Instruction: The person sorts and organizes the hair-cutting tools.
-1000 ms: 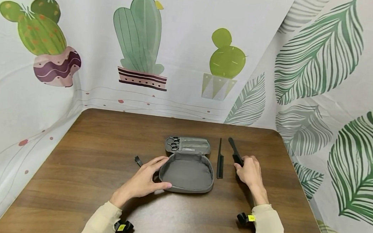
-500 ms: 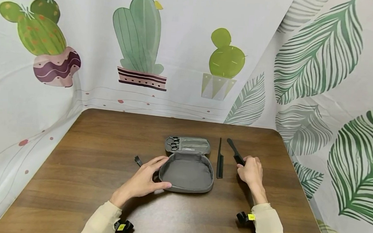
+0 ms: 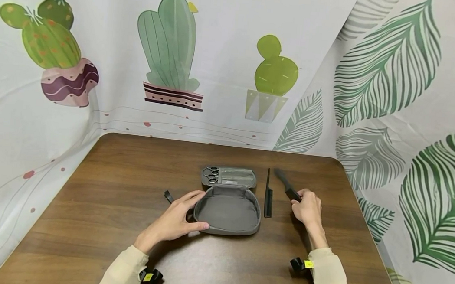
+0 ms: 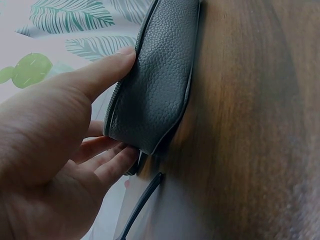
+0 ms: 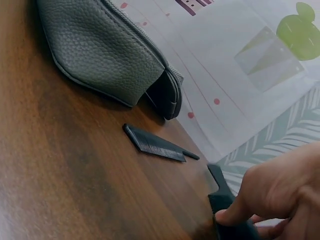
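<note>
A grey zip case (image 3: 225,234) lies open on the table, its lid folded back. My left hand (image 3: 180,217) holds the case at its left side, thumb on the zipped rim and fingers around the corner; the left wrist view shows pebbled leather (image 4: 160,70) there. Scissors (image 3: 212,174) sit in the lid beside clear pockets. My right hand (image 3: 308,209) pinches a black comb (image 3: 292,193) by its toothed part, handle pointing away, as the right wrist view also shows. A black tail comb (image 3: 268,203) lies between the case and that hand.
A dark strap-like piece (image 3: 168,195) pokes out beyond the left hand. The wooden table (image 3: 103,186) ends at the back against a white cactus-print cloth (image 3: 224,63), with a leaf-print cloth (image 3: 372,146) along the right.
The comb in my right hand has swung its handle end leftward, toward the tail comb. My right hand has shifted slightly right. My left hand and the case have stayed put.
</note>
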